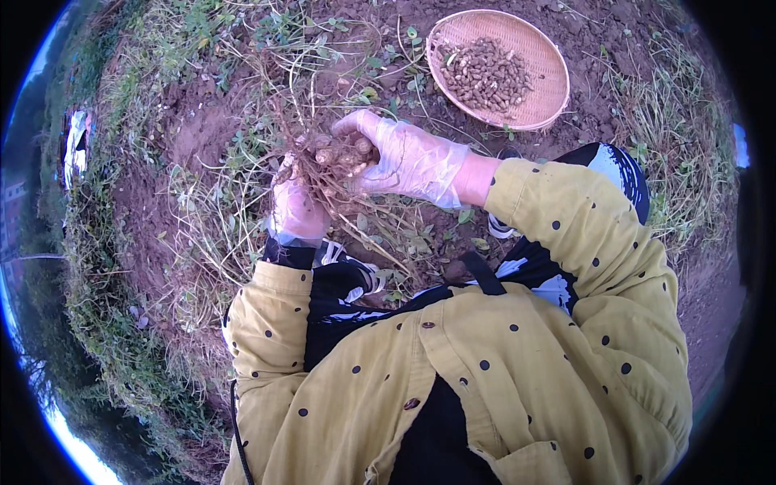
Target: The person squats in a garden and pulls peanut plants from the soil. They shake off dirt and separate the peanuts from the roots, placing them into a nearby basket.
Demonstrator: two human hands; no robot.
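A peanut plant (327,158), its roots bearing a cluster of soil-covered pods, is held up between my two hands. My left hand (297,212), in a clear plastic glove, grips the plant from below and the left; its fingertips are partly hidden by roots and pods. My right hand (408,158), also gloved, is closed around the pod cluster from the right, thumb and fingers curved against it. Stems and leaves of the plant hang down and blend into the greenery beneath. Up and to the right, apart from both hands, a round woven basket (552,77) stands on the soil.
Several loose peanuts (489,74) lie heaped in the basket. Pulled plants and vines (210,242) cover the ground to the left. Brown soil (618,97) surrounds the basket, with more greenery (679,137) at the far right. My shoes (352,271) are close below the hands.
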